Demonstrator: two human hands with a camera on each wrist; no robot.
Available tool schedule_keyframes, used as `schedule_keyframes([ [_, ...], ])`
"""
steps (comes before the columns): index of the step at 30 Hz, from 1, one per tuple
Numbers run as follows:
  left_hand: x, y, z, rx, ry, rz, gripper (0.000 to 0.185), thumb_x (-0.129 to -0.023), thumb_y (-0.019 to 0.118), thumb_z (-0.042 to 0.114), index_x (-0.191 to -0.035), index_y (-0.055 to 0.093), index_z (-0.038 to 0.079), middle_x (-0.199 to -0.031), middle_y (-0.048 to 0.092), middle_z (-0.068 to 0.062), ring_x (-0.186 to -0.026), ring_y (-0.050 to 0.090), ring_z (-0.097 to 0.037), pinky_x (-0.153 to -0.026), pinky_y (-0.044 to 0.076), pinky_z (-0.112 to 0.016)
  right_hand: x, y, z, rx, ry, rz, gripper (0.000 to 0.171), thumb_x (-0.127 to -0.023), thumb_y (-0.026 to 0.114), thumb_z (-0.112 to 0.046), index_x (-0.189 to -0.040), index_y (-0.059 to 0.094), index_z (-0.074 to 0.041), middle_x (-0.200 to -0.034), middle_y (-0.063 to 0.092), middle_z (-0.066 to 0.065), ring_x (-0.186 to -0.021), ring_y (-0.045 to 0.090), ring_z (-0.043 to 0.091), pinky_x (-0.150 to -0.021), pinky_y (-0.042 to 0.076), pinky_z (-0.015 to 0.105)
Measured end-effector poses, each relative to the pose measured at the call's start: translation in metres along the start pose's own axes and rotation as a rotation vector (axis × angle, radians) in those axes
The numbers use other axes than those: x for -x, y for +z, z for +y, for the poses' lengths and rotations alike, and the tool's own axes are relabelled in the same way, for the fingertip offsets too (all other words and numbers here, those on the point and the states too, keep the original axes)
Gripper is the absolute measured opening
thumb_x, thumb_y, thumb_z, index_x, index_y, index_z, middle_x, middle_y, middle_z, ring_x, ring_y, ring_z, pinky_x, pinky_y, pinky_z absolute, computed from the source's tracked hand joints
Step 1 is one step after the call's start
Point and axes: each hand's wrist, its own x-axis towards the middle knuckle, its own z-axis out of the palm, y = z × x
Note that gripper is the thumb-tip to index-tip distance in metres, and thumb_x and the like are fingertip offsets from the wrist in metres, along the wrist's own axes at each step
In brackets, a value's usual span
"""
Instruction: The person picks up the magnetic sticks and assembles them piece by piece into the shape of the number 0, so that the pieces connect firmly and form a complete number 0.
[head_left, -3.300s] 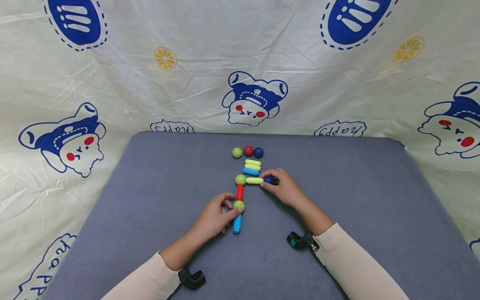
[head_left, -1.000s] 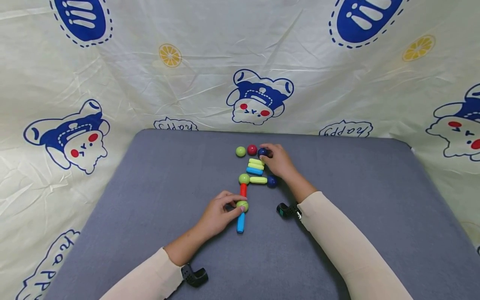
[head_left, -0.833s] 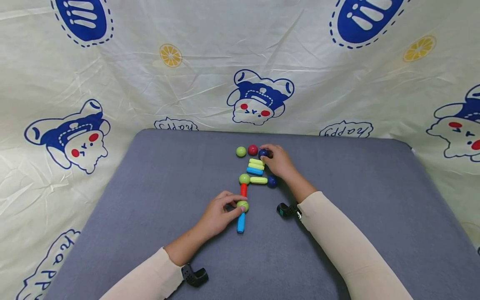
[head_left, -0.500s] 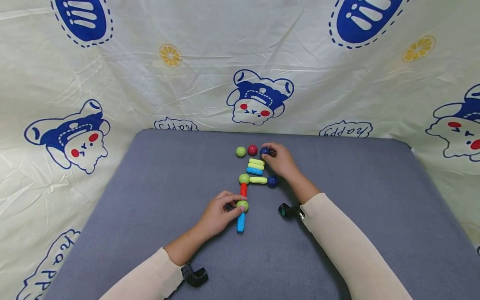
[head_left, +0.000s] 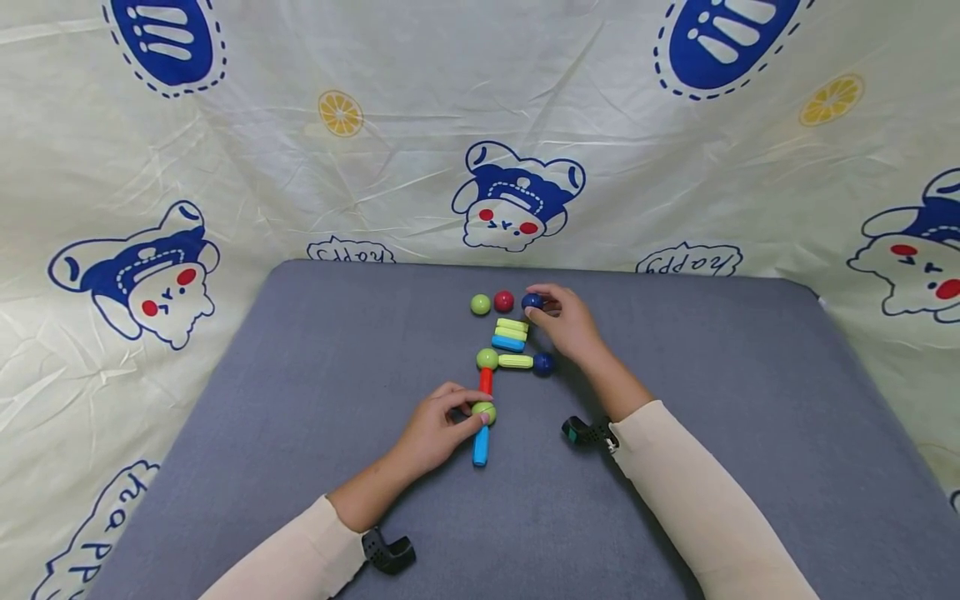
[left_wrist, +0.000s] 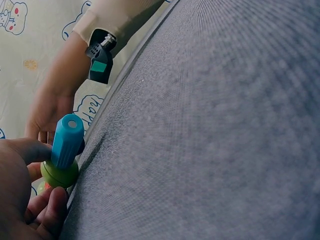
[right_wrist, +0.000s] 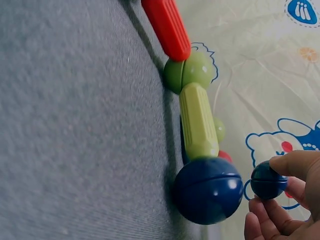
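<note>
— How is the light here?
— Bright, even and soft in the head view; the tabletop [head_left: 300, 400] shows only faint shadows beside the arms and under the toys. No glare.
— Any distortion?
— The head view bows at its edges: the far edge of the tabletop curves, the printed backdrop [head_left: 225, 167] stretches toward the corners.
— And sharpness?
— The left wrist view blurs the near weave and the left hand [left_wrist: 22, 200]. In the right wrist view the near cloth is soft, and a dark shadow hugs the yellow-green rod [right_wrist: 197, 122].
</note>
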Motion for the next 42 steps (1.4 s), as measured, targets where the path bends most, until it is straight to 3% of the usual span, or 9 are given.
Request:
schedule_keyframes([
  [10, 0.000, 0.000, -0.001, 0.007, 0.018, -0.008, 0.025, -0.094, 0.073, 0.026, -0.118, 0.075, 0.022, -0.102, 0.063, 0.005, -0.092, 0.057, -0.011, -0.070, 0.047, -0.021, 0.018, -0.001, -0.008, -0.011, -0.074, -0.014, 0.040, -0.099, 0.065, -0.018, -0.138, 0.060, -0.009, -0.129, 0.058, 0.018, -0.117, 0.059, 0.033, -0.102, 0.050, 0.049],
  [22, 0.000, 0.001, -0.002, 0.015, 0.017, -0.004, 0.024, -0.094, 0.073, 0.026, -0.118, 0.075, 0.022, -0.102, 0.063, 0.004, -0.091, 0.056, -0.011, -0.070, 0.048, -0.022, 0.045, -0.002, -0.024, -0.028, -0.086, -0.055, 0.039, -0.099, 0.067, -0.021, -0.136, 0.061, -0.012, -0.128, 0.057, 0.015, -0.114, 0.060, 0.030, -0.099, 0.052, 0.048],
  [42, 0.001, 0.000, 0.001, 0.014, 0.001, -0.002, 0.023, -0.093, 0.074, 0.025, -0.116, 0.076, 0.023, -0.101, 0.064, 0.006, -0.088, 0.057, -0.010, -0.077, 0.051, -0.023, 0.079, -0.002, -0.029, -0.027, -0.142, -0.139, 0.037, -0.096, 0.071, -0.021, -0.132, 0.065, -0.013, -0.125, 0.061, 0.009, -0.109, 0.061, 0.027, -0.093, 0.054, 0.042],
])
